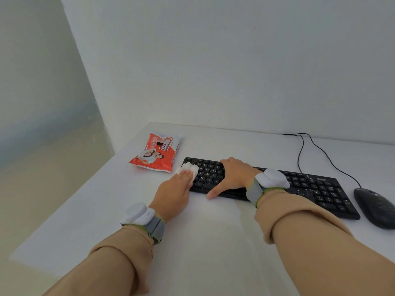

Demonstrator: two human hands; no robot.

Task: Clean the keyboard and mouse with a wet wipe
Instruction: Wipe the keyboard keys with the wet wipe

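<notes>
Red-and-white foil, the wipe pack (156,152) lies at eleven o'clock from the left hand (175,193), near the left edge of the table (213,242). That hand is flat, fingers straight, pressing the folded wet wipe (188,170) onto the left end of the keyboard (299,184); it grips nothing. The wipe looks soft, limp and damp, likely to bunch unless pinned under fingertips. The keyboard seems light and stiff and could skate on the smooth top. The right hand (233,178) rests spread across its keys, thumb out along the near edge, holding nothing. The mouse (376,207) sits at the keyboard's three o'clock, just beside it, probably light and slippery, best held by its sides. Open table lies toward six o'clock; cables (299,135) trail at one o'clock.
</notes>
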